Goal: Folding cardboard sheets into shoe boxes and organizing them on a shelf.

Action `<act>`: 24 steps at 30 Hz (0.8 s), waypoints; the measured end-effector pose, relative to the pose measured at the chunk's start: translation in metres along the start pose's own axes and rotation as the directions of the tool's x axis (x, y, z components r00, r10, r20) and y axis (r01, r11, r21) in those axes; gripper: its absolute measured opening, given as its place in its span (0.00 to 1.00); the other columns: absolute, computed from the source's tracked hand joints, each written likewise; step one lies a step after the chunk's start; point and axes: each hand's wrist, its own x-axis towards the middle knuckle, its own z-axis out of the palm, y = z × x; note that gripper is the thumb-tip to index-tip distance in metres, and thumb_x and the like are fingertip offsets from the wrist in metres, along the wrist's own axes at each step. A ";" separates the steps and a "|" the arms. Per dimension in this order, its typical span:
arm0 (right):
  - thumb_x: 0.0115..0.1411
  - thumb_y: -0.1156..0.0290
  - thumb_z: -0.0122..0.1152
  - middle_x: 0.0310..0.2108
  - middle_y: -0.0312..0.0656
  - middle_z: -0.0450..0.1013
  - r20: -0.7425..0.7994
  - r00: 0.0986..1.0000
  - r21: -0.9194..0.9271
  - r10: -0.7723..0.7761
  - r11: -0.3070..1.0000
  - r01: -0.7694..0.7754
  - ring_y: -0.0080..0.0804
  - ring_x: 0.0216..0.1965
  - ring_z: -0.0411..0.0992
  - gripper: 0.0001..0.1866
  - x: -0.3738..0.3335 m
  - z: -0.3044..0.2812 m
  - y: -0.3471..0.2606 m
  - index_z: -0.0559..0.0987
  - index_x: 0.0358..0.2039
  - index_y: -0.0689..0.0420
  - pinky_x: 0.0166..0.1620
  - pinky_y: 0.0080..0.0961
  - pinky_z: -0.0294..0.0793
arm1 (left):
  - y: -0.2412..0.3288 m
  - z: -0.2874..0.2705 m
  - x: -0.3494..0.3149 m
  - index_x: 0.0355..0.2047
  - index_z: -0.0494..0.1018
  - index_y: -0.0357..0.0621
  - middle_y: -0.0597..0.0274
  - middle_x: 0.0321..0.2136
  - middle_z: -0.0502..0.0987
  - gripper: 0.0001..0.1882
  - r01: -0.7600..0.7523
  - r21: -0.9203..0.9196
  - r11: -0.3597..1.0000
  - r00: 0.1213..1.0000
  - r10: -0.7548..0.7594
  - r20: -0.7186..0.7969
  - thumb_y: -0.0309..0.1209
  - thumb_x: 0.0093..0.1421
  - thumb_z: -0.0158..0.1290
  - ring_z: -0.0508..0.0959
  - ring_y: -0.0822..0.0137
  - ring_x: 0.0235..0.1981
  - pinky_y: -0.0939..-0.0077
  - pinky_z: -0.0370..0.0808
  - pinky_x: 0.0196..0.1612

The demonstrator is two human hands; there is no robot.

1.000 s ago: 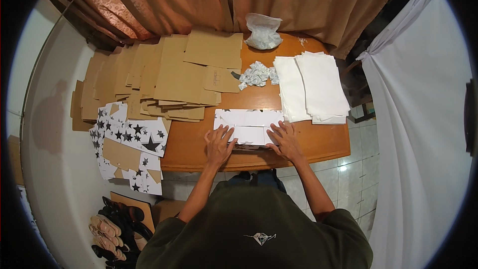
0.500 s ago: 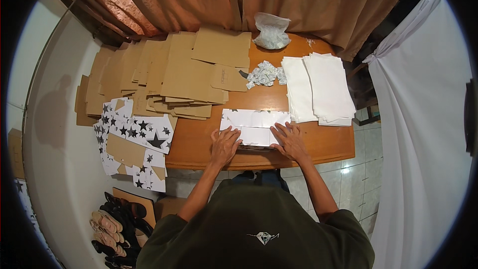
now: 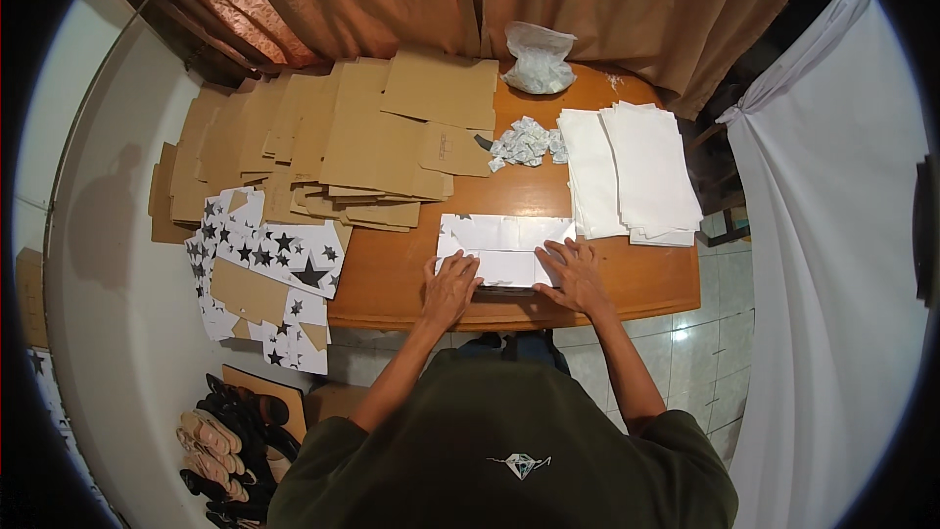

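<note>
A white box with a few dark star prints lies near the table's front edge, its upper side made of folded white panels with seams between them. My left hand rests on the box's left end, fingers stretched forward over the panel. On the right end lies my right hand, fingers spread across the corner and thumb near the front edge. Neither hand is wrapped around anything. The box's inside cannot be seen, and its near side shows only as a dark strip.
Flat brown cardboard pieces pile up at the left, with star-printed white sheets before them. Small white packets and a plastic bag lie at the back. White paper stacks lie right. Shoes stand lower left.
The whole view has shifted slightly. My left hand has slid a little inward on the box; the right hand stays on its corner, almost unmoved.
</note>
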 end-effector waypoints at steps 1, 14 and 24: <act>0.63 0.38 0.55 0.64 0.38 0.67 0.002 1.000 0.000 -0.002 1.000 0.002 0.50 0.65 0.60 0.35 0.001 -0.001 -0.002 0.73 0.64 0.45 0.64 0.61 0.51 | 0.000 0.001 -0.001 0.54 0.77 0.42 0.60 0.53 0.78 0.19 0.010 0.004 1.000 1.000 -0.010 0.004 0.35 0.65 0.57 0.72 0.57 0.61 0.44 0.57 0.63; 0.57 0.59 0.69 0.53 0.36 0.74 -0.109 0.986 -0.085 -0.128 0.989 0.119 0.37 0.60 0.67 0.19 0.091 0.040 -0.040 0.79 0.48 0.48 0.64 0.62 0.53 | -0.001 0.013 -0.005 0.55 0.76 0.42 0.59 0.54 0.78 0.20 0.011 0.019 1.000 0.998 -0.010 -0.058 0.36 0.65 0.57 0.73 0.58 0.61 0.44 0.58 0.65; 0.65 0.65 0.58 0.52 0.40 0.76 -0.207 0.951 -0.137 -0.230 0.969 0.204 0.39 0.58 0.71 0.13 0.090 0.049 -0.033 0.79 0.49 0.53 0.63 0.62 0.54 | 0.012 0.011 0.002 0.60 0.73 0.44 0.59 0.60 0.73 0.23 0.078 0.039 0.996 0.996 -0.076 -0.054 0.42 0.69 0.50 0.65 0.61 0.67 0.32 0.52 0.66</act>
